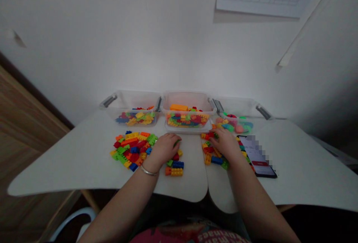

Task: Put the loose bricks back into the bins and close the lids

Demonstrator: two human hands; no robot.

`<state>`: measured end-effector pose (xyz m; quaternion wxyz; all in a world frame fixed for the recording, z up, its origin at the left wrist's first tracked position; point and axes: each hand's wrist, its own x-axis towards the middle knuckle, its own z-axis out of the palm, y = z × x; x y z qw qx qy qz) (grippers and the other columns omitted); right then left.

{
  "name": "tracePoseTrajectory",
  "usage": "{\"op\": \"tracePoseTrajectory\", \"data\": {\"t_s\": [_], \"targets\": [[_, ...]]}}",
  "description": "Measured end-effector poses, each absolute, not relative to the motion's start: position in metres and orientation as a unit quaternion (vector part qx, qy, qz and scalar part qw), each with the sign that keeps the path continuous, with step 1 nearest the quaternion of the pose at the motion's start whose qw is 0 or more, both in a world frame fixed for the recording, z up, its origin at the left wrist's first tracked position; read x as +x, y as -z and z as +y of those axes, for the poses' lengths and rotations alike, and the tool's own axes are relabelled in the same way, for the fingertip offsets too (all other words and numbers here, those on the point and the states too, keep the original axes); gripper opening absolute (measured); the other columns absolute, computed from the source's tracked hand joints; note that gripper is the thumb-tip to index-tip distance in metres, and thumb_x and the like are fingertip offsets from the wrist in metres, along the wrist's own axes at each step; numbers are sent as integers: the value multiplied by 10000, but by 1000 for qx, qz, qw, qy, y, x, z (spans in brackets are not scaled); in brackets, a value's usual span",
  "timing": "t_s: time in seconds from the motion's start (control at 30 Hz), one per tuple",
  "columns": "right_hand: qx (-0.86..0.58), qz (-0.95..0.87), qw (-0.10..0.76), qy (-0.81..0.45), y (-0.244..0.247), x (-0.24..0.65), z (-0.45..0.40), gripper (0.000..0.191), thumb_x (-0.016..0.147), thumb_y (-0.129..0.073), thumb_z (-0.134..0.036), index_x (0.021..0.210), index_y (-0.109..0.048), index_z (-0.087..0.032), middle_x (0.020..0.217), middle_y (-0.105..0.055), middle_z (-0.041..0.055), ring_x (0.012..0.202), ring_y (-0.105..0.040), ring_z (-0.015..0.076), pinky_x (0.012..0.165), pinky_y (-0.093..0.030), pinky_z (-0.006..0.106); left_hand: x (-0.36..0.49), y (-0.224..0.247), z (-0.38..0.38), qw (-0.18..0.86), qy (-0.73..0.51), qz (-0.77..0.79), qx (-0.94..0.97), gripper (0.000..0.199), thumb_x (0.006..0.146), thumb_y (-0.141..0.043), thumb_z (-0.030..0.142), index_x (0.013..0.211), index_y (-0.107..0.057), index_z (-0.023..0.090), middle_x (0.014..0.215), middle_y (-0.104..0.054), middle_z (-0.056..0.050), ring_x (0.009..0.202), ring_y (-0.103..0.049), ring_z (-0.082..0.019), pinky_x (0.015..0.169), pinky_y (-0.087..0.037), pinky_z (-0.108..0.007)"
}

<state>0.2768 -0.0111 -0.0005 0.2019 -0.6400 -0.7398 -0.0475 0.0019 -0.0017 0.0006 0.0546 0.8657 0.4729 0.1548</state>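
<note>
My left hand (pixel 165 147), with a bangle at the wrist, has its fingers closed on a small green brick (pixel 176 143) just right of a large pile of mixed toy bricks (pixel 134 149). Below its fingers lie a blue brick (pixel 178 164) and a yellow brick (pixel 176 172) with other pieces. My right hand (pixel 225 142) is over the right-hand group of bricks, its fingers curled round a small green brick (pixel 216 135). Beneath it are an orange brick (pixel 208 158) and a blue brick (pixel 217 160).
Three clear bins stand at the back: the left bin (pixel 137 99) and middle bin (pixel 186 97) hold bricks, the right bin (pixel 237 105) holds coloured pieces. A phone (pixel 256 155) lies right of my right hand. A seam splits the white table (pixel 291 161).
</note>
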Motion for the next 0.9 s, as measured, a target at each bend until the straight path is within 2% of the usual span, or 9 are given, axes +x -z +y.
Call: {"op": "tracePoseTrajectory", "data": {"t_s": [0.27, 0.4, 0.5, 0.6, 0.77, 0.9], "targets": [[-665, -712, 221, 44, 13, 276, -7, 275, 873, -603, -217, 1112, -715, -138, 1099, -725, 148, 1045, -641, 315, 933, -487, 440, 1, 2, 1, 52, -165, 466, 868, 262, 933, -505, 221, 1100, -698, 162, 1085, -725, -109, 1039, -651, -260, 962, -514, -414], [-653, -688, 315, 39, 9, 269, -7, 284, 858, -618, -226, 1110, -707, -130, 1091, -722, 154, 1039, -643, 311, 935, -499, 462, 1, 3, 1, 56, -196, 457, 866, 236, 921, -528, 205, 1071, -706, 164, 1065, -731, -104, 1026, -642, -259, 953, -511, -423], [-582, -709, 398, 13, 4, 250, -13, 212, 856, -635, -240, 1041, -709, -170, 1030, -729, 119, 999, -650, 278, 904, -516, 438, -1, 1, 1, 49, -262, 442, 856, 214, 928, -533, 220, 1026, -719, 177, 1038, -739, -91, 1058, -612, -267, 987, -476, -459], [-505, -743, 440, 8, 2, 224, -24, 151, 868, -650, -253, 1007, -695, -216, 988, -726, 79, 961, -650, 248, 870, -526, 406, -2, -2, -1, 67, -317, 424, 846, 232, 949, -529, 288, 1016, -727, 187, 1008, -747, -85, 1016, -621, -261, 961, -473, -462], [-427, -787, 444, 41, 6, 196, -36, 116, 880, -666, -243, 993, -676, -222, 959, -713, 65, 932, -643, 225, 839, -525, 371, -1, -3, -3, 129, -321, 375, 860, 239, 924, -581, 368, 987, -759, 221, 863, -739, -67, 865, -657, -227, 863, -498, -403], [-417, -798, 433, 57, 11, 195, -38, 104, 900, -655, -266, 992, -677, -223, 959, -716, 63, 911, -642, 217, 820, -521, 363, 2, -2, -6, 175, -349, 359, 848, 226, 890, -626, 372, 959, -762, 205, 874, -730, -77, 880, -658, -217, 849, -515, -361]]}}
